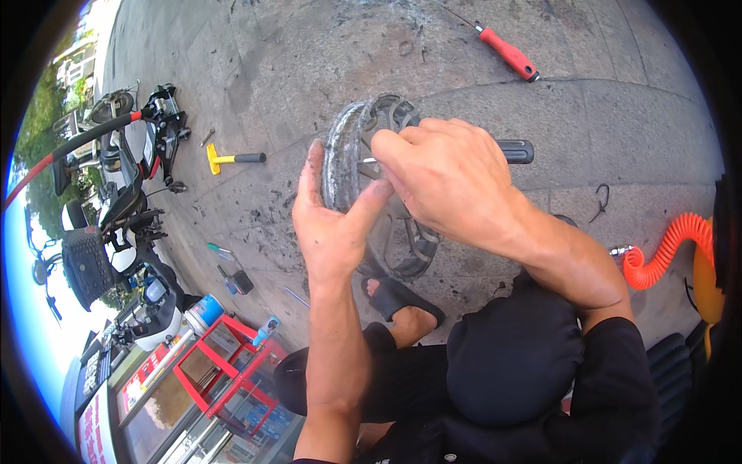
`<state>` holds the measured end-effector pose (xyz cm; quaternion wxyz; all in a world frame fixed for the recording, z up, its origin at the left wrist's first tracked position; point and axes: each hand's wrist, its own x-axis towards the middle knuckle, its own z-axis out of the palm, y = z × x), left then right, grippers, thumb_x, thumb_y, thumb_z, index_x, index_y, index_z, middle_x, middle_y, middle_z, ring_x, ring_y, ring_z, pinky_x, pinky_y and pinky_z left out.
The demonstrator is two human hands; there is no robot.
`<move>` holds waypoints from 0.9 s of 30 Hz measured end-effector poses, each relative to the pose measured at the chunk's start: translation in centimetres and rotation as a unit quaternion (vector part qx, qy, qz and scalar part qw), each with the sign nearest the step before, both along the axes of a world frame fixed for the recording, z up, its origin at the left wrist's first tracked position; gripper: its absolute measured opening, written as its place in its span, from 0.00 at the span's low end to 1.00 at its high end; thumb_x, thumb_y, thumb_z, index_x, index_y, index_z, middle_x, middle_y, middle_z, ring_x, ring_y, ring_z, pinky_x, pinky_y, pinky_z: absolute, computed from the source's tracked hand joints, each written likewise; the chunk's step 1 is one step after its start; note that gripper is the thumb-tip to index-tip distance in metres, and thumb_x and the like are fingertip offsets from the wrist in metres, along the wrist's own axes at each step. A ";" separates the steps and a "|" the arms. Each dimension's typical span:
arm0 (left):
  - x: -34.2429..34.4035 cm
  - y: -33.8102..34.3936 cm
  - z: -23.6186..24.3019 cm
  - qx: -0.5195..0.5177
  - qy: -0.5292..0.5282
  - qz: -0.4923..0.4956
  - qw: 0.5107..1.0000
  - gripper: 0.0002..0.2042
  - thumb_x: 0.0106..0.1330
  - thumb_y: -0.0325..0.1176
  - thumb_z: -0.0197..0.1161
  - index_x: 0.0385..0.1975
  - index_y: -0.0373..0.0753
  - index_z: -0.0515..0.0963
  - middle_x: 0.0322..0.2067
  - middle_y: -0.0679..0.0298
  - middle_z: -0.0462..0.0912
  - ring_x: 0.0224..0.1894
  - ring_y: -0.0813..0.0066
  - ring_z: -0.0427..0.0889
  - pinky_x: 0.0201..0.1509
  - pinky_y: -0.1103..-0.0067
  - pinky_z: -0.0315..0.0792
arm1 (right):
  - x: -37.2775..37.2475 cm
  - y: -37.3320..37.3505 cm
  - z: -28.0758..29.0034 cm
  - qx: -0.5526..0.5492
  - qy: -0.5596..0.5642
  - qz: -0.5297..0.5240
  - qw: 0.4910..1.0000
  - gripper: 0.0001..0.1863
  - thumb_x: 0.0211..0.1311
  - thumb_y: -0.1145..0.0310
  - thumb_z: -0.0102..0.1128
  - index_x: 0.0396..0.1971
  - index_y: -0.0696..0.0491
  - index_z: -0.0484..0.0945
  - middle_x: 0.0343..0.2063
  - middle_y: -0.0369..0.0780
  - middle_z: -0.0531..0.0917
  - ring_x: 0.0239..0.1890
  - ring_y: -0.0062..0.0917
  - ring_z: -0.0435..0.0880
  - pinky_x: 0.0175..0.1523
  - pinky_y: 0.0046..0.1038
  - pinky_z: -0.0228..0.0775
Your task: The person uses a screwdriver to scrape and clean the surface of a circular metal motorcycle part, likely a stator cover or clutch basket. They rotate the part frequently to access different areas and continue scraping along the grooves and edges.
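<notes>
A grey, scuffed scooter wheel rim (345, 147) without a tyre stands upright on the paving in front of me, its dark spokes (417, 251) facing right. My left hand (334, 228) grips its near edge, fingers along the outer band and thumb on the inner side. My right hand (448, 170) is closed around a black-handled screwdriver (516, 151). The handle's end sticks out to the right of my fist, and a short bit of bright metal shank shows by my thumb at the rim. Where the tip touches is hidden.
A red-handled tool (510, 56) lies at the far right, a yellow-headed hammer (220, 158) left of the rim. An orange coiled air hose (672, 247) is at the right. Parked scooters (116, 224) and a red-framed stand (224, 363) are on the left. My sandalled foot (406, 305) is near the rim.
</notes>
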<state>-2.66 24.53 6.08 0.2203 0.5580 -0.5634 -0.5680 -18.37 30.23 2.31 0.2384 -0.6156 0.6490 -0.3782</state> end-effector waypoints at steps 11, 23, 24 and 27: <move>0.2 0.3 -0.1 0.021 0.048 0.002 0.999 0.38 0.56 0.17 0.72 0.66 0.25 0.58 0.51 0.55 0.79 0.50 0.73 0.80 0.55 0.75 0.77 | 0.3 0.0 0.6 -0.039 0.064 -0.012 0.997 0.09 0.47 0.68 0.64 0.26 0.51 0.73 0.21 0.37 0.79 0.29 0.35 0.81 0.33 0.36 0.70; 1.9 1.0 -0.2 -0.013 -0.038 -0.005 0.999 0.43 0.52 0.27 0.77 0.67 0.23 0.59 0.53 0.53 0.78 0.53 0.72 0.79 0.56 0.76 0.75 | -0.2 0.6 -1.3 0.007 -0.138 0.003 0.990 0.06 0.58 0.67 0.60 0.29 0.54 0.76 0.22 0.44 0.83 0.28 0.45 0.83 0.31 0.45 0.72; 2.0 1.1 -0.3 -0.014 -0.058 -0.003 0.998 0.42 0.53 0.28 0.77 0.66 0.23 0.60 0.52 0.54 0.79 0.52 0.72 0.79 0.56 0.76 0.75 | -0.1 0.6 -1.8 0.020 -0.176 -0.025 0.984 0.06 0.59 0.67 0.59 0.30 0.54 0.76 0.22 0.45 0.82 0.28 0.46 0.82 0.31 0.46 0.71; 2.3 2.4 -0.4 -0.024 -0.102 -0.001 0.994 0.35 0.56 0.30 0.75 0.62 0.24 0.65 0.49 0.56 0.80 0.50 0.74 0.79 0.55 0.76 0.74 | 0.6 0.3 -2.8 -0.005 -0.191 -0.032 0.981 0.06 0.60 0.67 0.58 0.31 0.54 0.74 0.20 0.46 0.81 0.26 0.48 0.81 0.30 0.47 0.70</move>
